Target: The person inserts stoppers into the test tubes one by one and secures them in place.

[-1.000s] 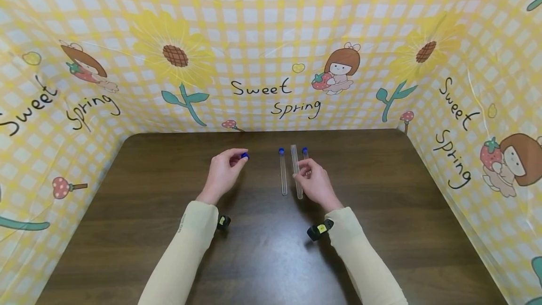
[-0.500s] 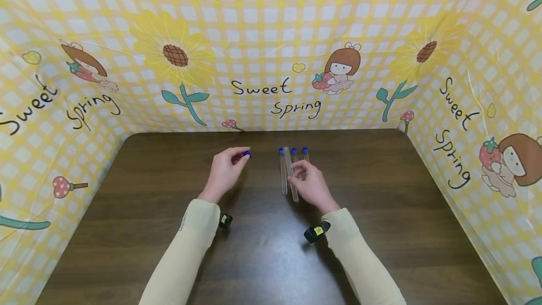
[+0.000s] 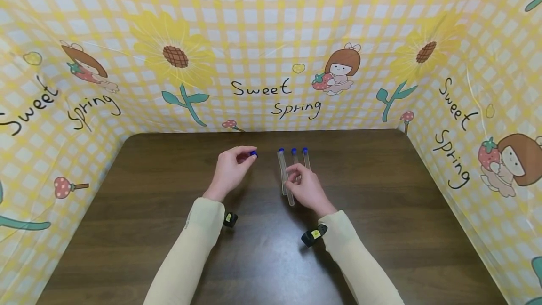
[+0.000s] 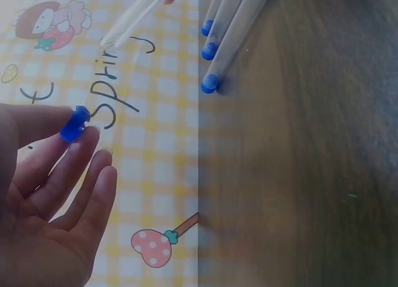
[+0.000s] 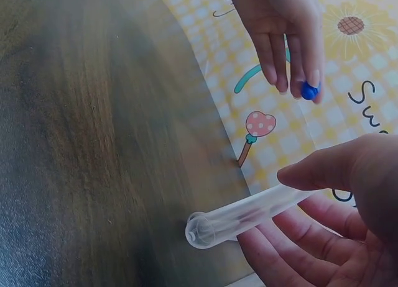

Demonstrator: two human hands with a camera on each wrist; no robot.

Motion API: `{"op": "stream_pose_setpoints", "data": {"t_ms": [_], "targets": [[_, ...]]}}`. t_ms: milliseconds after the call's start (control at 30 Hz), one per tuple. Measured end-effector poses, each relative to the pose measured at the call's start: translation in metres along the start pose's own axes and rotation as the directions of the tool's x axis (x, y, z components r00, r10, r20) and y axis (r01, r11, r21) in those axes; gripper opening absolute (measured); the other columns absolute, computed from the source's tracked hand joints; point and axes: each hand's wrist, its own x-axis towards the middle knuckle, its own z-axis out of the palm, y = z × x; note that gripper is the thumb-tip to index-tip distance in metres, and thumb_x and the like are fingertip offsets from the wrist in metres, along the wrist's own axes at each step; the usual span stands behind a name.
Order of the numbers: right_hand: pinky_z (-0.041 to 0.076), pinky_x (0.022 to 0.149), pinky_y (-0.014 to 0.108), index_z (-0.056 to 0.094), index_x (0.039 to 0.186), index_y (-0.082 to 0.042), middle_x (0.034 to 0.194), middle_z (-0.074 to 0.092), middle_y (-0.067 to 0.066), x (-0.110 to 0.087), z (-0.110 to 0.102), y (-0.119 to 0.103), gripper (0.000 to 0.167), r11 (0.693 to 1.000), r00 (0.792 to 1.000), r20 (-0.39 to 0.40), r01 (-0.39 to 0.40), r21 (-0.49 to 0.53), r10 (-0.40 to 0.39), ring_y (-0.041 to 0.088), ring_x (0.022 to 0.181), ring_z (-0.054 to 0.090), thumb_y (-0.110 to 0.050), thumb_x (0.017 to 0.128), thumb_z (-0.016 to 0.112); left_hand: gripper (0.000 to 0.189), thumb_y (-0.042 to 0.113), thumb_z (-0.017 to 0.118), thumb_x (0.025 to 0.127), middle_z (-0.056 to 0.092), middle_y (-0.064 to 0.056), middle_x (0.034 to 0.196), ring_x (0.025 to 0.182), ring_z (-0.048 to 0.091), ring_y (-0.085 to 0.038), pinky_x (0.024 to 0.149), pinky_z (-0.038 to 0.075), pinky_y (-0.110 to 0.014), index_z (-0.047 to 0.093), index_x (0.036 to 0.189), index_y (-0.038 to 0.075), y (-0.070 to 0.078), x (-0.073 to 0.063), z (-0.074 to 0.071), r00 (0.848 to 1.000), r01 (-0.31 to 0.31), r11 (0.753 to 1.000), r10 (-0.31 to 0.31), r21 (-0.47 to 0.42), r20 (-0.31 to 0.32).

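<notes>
Between thumb and fingertips, my left hand [image 3: 228,168] pinches a small blue cap [image 4: 76,124]. My right hand [image 3: 309,188], to its right, grips a clear test tube [image 5: 249,215] by thumb and fingers. The held tube has no cap on its far end in the left wrist view; its rounded end points down toward me. In the head view it overlaps the leftmost of three blue-capped test tubes [image 4: 239,45], which lie side by side on the table. My right hand partly hides the other two. A short gap separates the blue cap from the held tube.
The dark wooden table [image 3: 127,229] spreads out around both hands. A yellow-checked cloth [image 3: 262,51] with printed flowers and lettering stands up along the back and both sides. Each wrist wears a small black camera [image 3: 314,235].
My right hand has carried the uncapped tube left, from near the rightmost capped tube to over the leftmost, uncovering the middle blue cap. My left hand has moved slightly right with its cap.
</notes>
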Motion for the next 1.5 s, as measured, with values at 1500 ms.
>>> {"op": "stream_pose_setpoints", "data": {"t_ms": [1500], "targets": [[0.054, 0.067, 0.035, 0.065, 0.114, -0.009, 0.087, 0.064, 0.001, -0.007, 0.015, -0.003, 0.029, 0.994, 0.989, 0.107, 0.105, 0.022, -0.106, 0.022, 0.074, 0.064, -0.003, 0.089, 0.077, 0.023, 0.017, 0.067, 0.101, 0.073, -0.005, 0.111, 0.096, 0.067, -0.019, 0.086, 0.056, -0.036, 0.075, 0.121, 0.009, 0.013, 0.002, 0.017, 0.997, 0.017, 1.000, -0.017, 0.004, 0.070]]}}
